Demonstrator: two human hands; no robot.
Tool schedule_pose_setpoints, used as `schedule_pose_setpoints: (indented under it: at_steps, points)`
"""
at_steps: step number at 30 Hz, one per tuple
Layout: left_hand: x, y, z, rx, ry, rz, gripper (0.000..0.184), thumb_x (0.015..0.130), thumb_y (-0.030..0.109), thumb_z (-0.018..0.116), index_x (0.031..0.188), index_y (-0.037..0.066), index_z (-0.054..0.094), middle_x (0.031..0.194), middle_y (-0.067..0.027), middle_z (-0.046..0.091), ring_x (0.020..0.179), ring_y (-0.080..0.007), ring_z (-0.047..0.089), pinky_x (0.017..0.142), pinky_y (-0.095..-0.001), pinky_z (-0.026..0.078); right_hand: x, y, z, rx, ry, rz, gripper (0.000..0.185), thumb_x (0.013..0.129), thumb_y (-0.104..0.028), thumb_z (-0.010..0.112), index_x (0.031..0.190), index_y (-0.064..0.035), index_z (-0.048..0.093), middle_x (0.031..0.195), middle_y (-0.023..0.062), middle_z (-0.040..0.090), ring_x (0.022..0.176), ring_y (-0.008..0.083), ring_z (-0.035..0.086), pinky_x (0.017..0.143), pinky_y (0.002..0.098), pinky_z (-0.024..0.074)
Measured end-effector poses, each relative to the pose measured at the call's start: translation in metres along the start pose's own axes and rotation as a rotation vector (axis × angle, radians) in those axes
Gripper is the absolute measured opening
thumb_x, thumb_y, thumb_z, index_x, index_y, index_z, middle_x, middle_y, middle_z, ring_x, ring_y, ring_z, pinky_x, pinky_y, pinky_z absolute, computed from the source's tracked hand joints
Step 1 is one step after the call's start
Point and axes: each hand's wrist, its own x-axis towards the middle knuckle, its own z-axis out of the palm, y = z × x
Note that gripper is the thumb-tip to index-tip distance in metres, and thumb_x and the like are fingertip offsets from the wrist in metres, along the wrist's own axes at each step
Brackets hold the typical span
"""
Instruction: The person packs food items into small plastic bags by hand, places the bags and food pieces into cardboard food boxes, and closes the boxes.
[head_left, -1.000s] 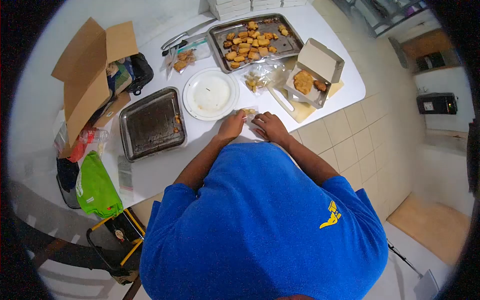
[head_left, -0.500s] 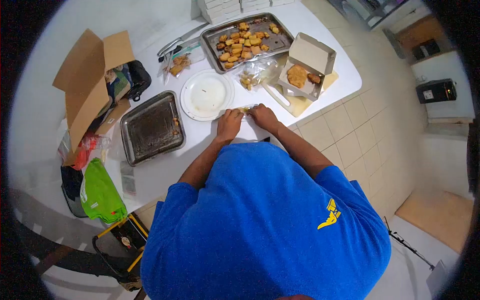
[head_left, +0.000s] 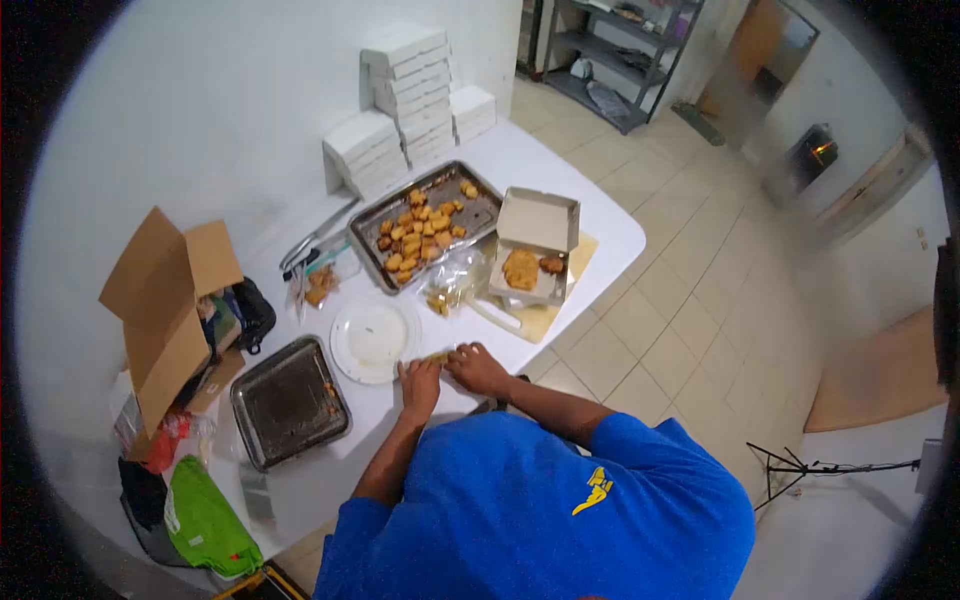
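Observation:
My left hand [head_left: 419, 388] and my right hand [head_left: 477, 369] are close together at the front edge of the table, fingers closed on a small clear plastic packet [head_left: 437, 358]. Something yellowish shows in it; what it is cannot be made out. Just beyond my left hand is a round white plate [head_left: 375, 340] with a small dark bit on it. Behind my hands lies a clear plastic bag [head_left: 455, 278] with yellowish pieces inside. To the right, an open cardboard box [head_left: 538, 222] holds a flat fried piece [head_left: 521, 269] and a smaller brown piece [head_left: 551, 264].
A metal tray [head_left: 483, 208] of golden pieces stands at the back, near stacked white boxes [head_left: 405, 85]. A dark tray [head_left: 285, 410] with crumbs is at left, beside a large cardboard box [head_left: 165, 330] and a green bag [head_left: 205, 520]. A cutting board [head_left: 543, 320] lies at right.
The head view has tilted up, so the stacked boxes and the shelf in the back show more fully. My hands stay together on the packet.

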Motion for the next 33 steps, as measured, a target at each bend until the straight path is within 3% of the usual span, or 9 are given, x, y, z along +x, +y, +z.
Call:
schedule_pose_setpoints:
  at_steps: [6,12,18,20,26,29,30,31,33]
  points:
    - [0.000,0.003,0.001,-0.074,-0.088,-0.147,0.013,0.087,0.018,0.051,0.094,0.010,0.058,0.096,-0.0031,0.061,0.100,-0.0224,0.052,0.099,-0.0617,0.024,-0.002,0.002,0.010,0.025,-0.119,0.104,0.026,0.077,-0.017,0.054,0.101,-0.0108,0.060,0.100,0.0038,0.058,0.096,0.0219,0.053,0.077,0.0375,0.0457]
    - [-0.008,0.008,-0.013,-0.056,0.006,-0.009,0.022,0.083,0.020,0.057,0.104,0.012,0.058,0.102,-0.0023,0.059,0.106,-0.0214,0.048,0.101,-0.0630,0.019,0.009,0.006,0.017,-0.020,-0.135,0.117,0.022,0.078,-0.016,0.053,0.097,-0.0107,0.061,0.095,0.0049,0.057,0.098,0.0220,0.051,0.083,0.0404,0.0425]
    - [0.002,0.001,-0.004,-0.187,-0.073,-0.078,0.016,0.083,0.014,0.054,0.096,0.010,0.063,0.093,-0.0059,0.062,0.099,-0.0261,0.054,0.103,-0.0577,0.021,0.013,0.002,0.012,0.015,-0.298,0.200,0.022,0.078,-0.018,0.053,0.098,-0.0131,0.062,0.087,0.0056,0.059,0.097,0.0230,0.051,0.083,0.0417,0.0431]
    - [0.003,0.000,-0.006,-0.195,-0.105,-0.094,0.015,0.083,0.013,0.053,0.093,0.010,0.063,0.088,-0.0074,0.064,0.092,-0.0282,0.057,0.099,-0.0563,0.027,0.009,0.002,0.011,0.106,-0.279,0.216,0.022,0.080,-0.018,0.052,0.100,-0.0148,0.061,0.094,0.0058,0.059,0.096,0.0234,0.053,0.081,0.0420,0.0441]
    - [0.011,-0.007,-0.002,-0.358,-0.090,-0.185,0.010,0.081,0.011,0.055,0.090,0.009,0.060,0.076,-0.0121,0.063,0.078,-0.0346,0.058,0.076,-0.0496,0.040,0.002,-0.002,-0.006,0.084,0.041,-0.051,0.033,0.083,-0.019,0.050,0.115,-0.0163,0.057,0.114,0.0051,0.055,0.106,0.0242,0.053,0.087,0.0403,0.0432]
    - [0.019,-0.008,-0.003,-0.455,-0.025,-0.230,0.013,0.076,0.008,0.062,0.089,0.007,0.059,0.080,-0.0148,0.061,0.078,-0.0345,0.058,0.071,-0.0436,0.044,0.001,0.010,0.017,0.105,-0.162,-0.027,0.037,0.082,-0.018,0.050,0.119,-0.0148,0.055,0.118,0.0058,0.055,0.109,0.0239,0.052,0.090,0.0400,0.0418]
    - [0.021,-0.005,-0.004,-0.403,0.057,-0.206,0.016,0.075,0.009,0.064,0.090,0.007,0.059,0.080,-0.0149,0.060,0.077,-0.0344,0.058,0.072,-0.0442,0.044,0.001,0.013,0.020,0.113,-0.144,-0.026,0.036,0.081,-0.018,0.051,0.115,-0.0133,0.057,0.113,0.0064,0.058,0.104,0.0234,0.055,0.087,0.0394,0.0445]
    - [0.018,-0.004,-0.005,-0.348,0.124,-0.185,0.018,0.074,0.010,0.065,0.091,0.007,0.059,0.081,-0.0150,0.059,0.077,-0.0343,0.057,0.072,-0.0448,0.043,0.000,0.024,0.055,0.156,0.058,-0.099,0.021,0.085,-0.024,0.050,0.097,-0.0108,0.061,0.098,0.0052,0.062,0.092,0.0239,0.058,0.074,0.0419,0.0470]
    - [0.018,-0.004,0.000,-0.227,0.107,-0.090,0.012,0.076,0.009,0.063,0.087,0.005,0.060,0.084,-0.0148,0.057,0.076,-0.0344,0.056,0.069,-0.0430,0.045,0.004,0.029,0.064,0.285,0.014,-0.041,0.017,0.082,-0.023,0.052,0.085,-0.0085,0.062,0.082,0.0099,0.063,0.078,0.0281,0.060,0.069,0.0430,0.0482]
